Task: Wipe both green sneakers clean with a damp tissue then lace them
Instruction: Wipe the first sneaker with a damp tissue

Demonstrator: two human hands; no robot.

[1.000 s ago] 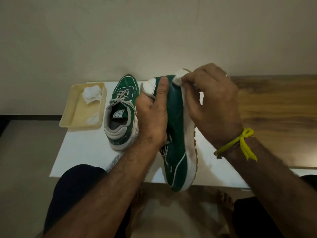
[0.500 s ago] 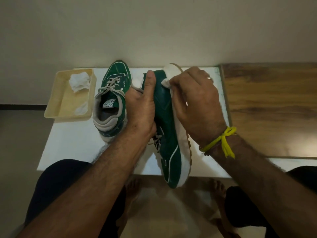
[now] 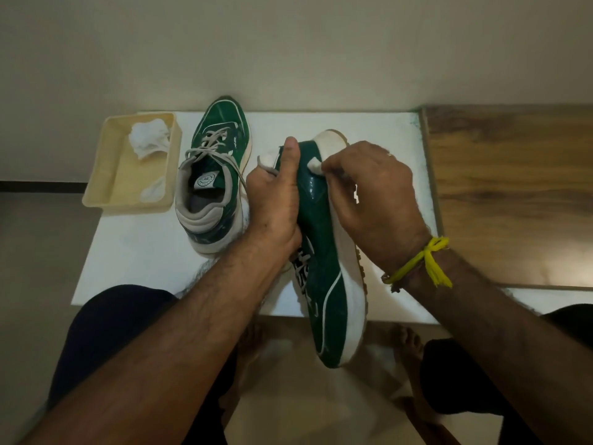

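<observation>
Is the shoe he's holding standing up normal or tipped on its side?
Tipped on its side. The held sneaker shows its green side panel upward, white sole facing right, gripped by the left hand.

White table (image 3: 134, 252) under sneaker (image 3: 213, 175), tray (image 3: 96, 200)

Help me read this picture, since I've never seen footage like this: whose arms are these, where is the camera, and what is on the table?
No machine here: a person wears a wide-angle camera on the head, looking down at their own arms. The left hand grips one green sneaker, turned on its side, thumb along the upper. The right hand, with a yellow thread at the wrist, pinches a tissue against that shoe near the toe. On the white table stands the other green sneaker, upright and at least partly laced, beside a cream tray holding crumpled tissues. A wooden surface lies to the right. Below are the person's knees and bare feet.
</observation>
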